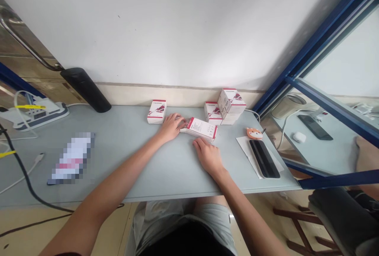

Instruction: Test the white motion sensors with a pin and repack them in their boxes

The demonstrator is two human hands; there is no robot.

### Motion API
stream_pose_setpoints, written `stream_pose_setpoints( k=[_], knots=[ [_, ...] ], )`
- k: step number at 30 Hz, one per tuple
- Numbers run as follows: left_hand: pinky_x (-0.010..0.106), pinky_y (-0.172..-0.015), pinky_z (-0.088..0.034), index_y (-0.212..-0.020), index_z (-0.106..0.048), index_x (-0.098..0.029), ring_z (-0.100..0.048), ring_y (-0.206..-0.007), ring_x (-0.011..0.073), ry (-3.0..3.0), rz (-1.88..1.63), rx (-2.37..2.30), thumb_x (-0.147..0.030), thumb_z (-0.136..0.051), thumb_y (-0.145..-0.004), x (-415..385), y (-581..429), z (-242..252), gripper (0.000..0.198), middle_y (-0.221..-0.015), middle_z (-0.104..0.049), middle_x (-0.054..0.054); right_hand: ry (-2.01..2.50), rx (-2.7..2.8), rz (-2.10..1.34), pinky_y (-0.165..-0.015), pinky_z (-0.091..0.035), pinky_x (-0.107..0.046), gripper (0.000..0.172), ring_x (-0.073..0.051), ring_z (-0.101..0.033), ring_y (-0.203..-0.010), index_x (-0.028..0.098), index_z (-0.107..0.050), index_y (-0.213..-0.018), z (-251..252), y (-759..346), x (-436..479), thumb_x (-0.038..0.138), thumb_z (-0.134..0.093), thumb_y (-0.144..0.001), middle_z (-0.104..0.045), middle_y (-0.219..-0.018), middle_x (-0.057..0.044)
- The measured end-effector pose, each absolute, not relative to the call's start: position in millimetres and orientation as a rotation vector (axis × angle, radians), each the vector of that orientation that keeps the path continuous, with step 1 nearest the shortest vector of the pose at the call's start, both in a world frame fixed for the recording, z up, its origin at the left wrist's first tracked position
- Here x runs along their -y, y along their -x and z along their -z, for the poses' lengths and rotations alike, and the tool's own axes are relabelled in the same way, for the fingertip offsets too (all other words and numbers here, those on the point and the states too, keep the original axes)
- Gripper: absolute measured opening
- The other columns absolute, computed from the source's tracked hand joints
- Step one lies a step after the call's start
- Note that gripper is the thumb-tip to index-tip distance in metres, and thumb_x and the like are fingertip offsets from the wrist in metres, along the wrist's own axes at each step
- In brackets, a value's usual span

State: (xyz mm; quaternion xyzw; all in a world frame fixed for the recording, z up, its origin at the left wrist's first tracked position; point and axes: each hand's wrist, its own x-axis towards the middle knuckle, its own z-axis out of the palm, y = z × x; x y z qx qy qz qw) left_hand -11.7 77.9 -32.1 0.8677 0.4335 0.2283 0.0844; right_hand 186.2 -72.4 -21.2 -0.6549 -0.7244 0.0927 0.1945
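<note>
A white carton with red edges (pixel 201 128) lies on its side on the grey-blue table (pixel 166 165). My left hand (pixel 172 125) is at its left end, fingers spread and reaching to a pale flap that sticks out there. At the near side of the carton, my right hand (pixel 209 155) is closed, its fingers curled under; whatever they hold is hidden. Just left of my left hand stands a similar carton (pixel 156 112). Behind the lying carton, on the right, are more of these cartons (pixel 231 106), some stacked.
On the right, a black phone (pixel 264 158) rests on white paper (pixel 242 145) beside an orange animal-faced item (pixel 254 133). A blurred-out flat device (pixel 72 159), a power strip (pixel 41 115) and a black lamp head (pixel 85 89) are on the left. A blue-framed partition (pixel 328 102) borders the right.
</note>
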Motion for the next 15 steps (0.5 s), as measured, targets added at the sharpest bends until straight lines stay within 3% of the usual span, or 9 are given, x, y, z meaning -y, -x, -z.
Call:
stream_pose_setpoints(
  k=[5, 9, 13, 15],
  knots=[
    [0.046, -0.104, -0.044, -0.12, -0.068, -0.027, -0.056, -0.121, 0.0294, -2.593, -0.674, -1.269, -0.047, -0.049, -0.107, -79.5, 12.6, 35.0, 0.031, -0.126, -0.061, 0.01, 1.843, 2.032, -0.255, -0.059, -0.036, -0.029, 0.028, -0.019, -0.068, -0.072, 0.027, -0.067, -0.107, 22.8, -185.2, 72.9, 0.036, -0.04, -0.112, -0.075, -0.108, -0.005],
    [0.047, -0.105, -0.044, -0.12, -0.069, -0.027, -0.055, -0.122, 0.0302, -2.574, -0.673, -1.288, -0.044, -0.05, -0.107, -79.5, 11.5, 33.9, 0.029, -0.128, -0.061, 0.01, 1.749, 2.127, -0.273, -0.06, -0.038, -0.028, 0.03, -0.019, -0.069, -0.074, 0.025, -0.067, -0.109, 19.7, -181.9, 72.6, 0.031, -0.038, -0.112, -0.075, -0.108, -0.007],
    [0.048, -0.103, -0.046, -0.117, -0.071, -0.028, -0.055, -0.123, 0.0313, -2.539, -0.661, -1.326, -0.036, -0.053, -0.104, -80.9, 10.7, 35.7, 0.023, -0.127, -0.063, 0.01, 1.412, 2.378, -0.37, -0.068, -0.044, -0.028, 0.021, -0.019, -0.071, -0.087, 0.032, -0.07, -0.115, 3.9, -176.9, 52.8, 0.033, -0.05, -0.109, -0.076, -0.107, -0.001],
    [0.048, -0.103, -0.047, -0.117, -0.071, -0.029, -0.055, -0.122, 0.0311, -2.527, -0.651, -1.341, -0.032, -0.057, -0.101, -81.4, 11.5, 37.5, 0.021, -0.127, -0.063, 0.009, 1.25, 2.438, -0.371, -0.079, -0.047, -0.029, 0.026, -0.02, -0.071, -0.098, 0.034, -0.068, -0.125, -7.6, -174.7, 31.5, 0.03, -0.047, -0.11, -0.076, -0.116, -0.001]
  ],
)
